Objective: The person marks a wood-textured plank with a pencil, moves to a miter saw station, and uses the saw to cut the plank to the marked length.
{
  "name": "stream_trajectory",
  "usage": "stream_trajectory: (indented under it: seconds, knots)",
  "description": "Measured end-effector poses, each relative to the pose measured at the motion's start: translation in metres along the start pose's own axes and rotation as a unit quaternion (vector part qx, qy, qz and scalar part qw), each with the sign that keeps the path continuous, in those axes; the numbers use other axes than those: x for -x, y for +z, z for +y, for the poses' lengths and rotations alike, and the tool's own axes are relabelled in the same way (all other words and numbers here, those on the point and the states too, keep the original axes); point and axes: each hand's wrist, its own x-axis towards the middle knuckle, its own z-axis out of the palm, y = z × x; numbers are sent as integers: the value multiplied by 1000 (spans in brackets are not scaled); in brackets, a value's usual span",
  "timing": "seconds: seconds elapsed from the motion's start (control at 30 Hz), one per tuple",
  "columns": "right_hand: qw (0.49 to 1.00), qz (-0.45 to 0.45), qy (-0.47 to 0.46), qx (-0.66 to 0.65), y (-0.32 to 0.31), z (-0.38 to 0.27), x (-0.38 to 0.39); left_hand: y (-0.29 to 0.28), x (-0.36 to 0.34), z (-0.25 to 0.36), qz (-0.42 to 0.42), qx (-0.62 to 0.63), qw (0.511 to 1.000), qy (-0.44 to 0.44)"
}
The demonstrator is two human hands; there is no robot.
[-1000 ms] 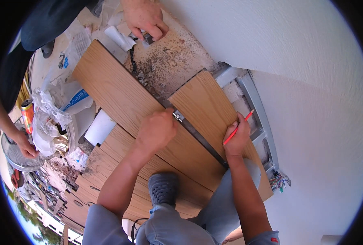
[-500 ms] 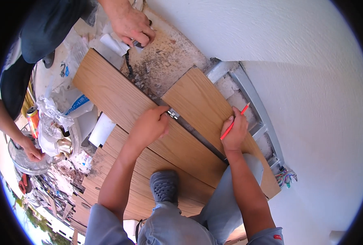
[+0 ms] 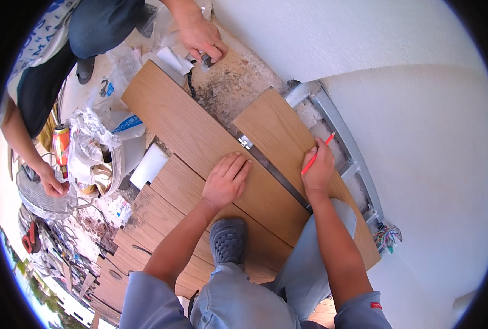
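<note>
My left hand (image 3: pixel 227 178) lies palm down, fingers stretched out, on a wood-grain plank (image 3: pixel 186 120) and holds nothing. A small metal clip (image 3: pixel 245 142) sits in the narrow gap between this plank and a shorter loose plank (image 3: pixel 279 123). My right hand (image 3: pixel 319 170) grips a red pencil (image 3: pixel 318 152), its tip pointing up and away from me, while resting on the shorter plank near its right edge. That plank's lower part runs beside my knee.
Opposite, a co-worker's hand (image 3: pixel 202 41) holds a small object over dirty concrete. A metal frame (image 3: pixel 331 118) borders the white wall (image 3: pixel 408 131), with loose coloured wires (image 3: pixel 387 238) at its end. A bucket of rubbish (image 3: pixel 126 159), a can (image 3: pixel 61 143) and cables lie left.
My left hand has drawn back from the metal clip and now lies flat on the plank. The right hand keeps the pencil. The whole view has shifted slightly.
</note>
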Motion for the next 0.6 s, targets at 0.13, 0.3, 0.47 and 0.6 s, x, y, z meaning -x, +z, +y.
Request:
stream_trajectory:
  seconds: [0.13, 0.3, 0.47, 0.6]
  knots:
    - [1000, -13, 13, 8, 2, 2, 6, 2, 1, 1, 7, 2, 1000, 4]
    - [1000, -9, -2, -4, 10, 8, 9, 2, 1, 3, -41, -32, 998, 27]
    - [1000, -25, 5, -1, 11, 9, 10, 5, 1, 5, -88, -52, 993, 65]
    - [1000, -14, -2, 17, 7, 5, 8, 7, -2, 2, -102, -70, 989, 76]
